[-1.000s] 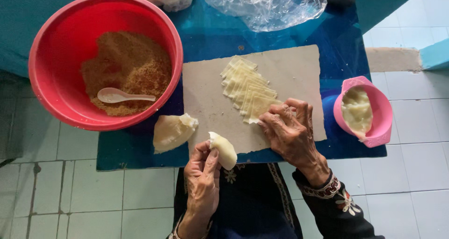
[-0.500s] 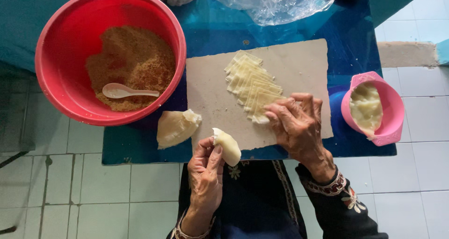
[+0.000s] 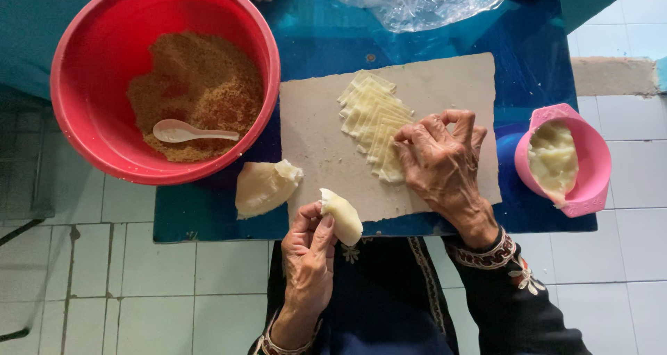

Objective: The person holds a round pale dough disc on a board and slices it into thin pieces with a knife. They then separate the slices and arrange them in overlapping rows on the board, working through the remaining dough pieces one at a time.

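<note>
Pinching a folded pastry parcel (image 3: pixel 342 216) at the bench (image 3: pixel 542 56) edge, the left hand (image 3: pixel 309 254) grips it closed, while the right hand (image 3: pixel 441 164) presses fingertips onto the wrapper stack (image 3: pixel 372 115) — peeling one sheet off probably comes next.

Left hand (image 3: pixel 306 247) pinching, right hand (image 3: pixel 441 164) flat

Bright even daylight, soft shadows, sharp focus, slight wide-angle edge distortion
</note>
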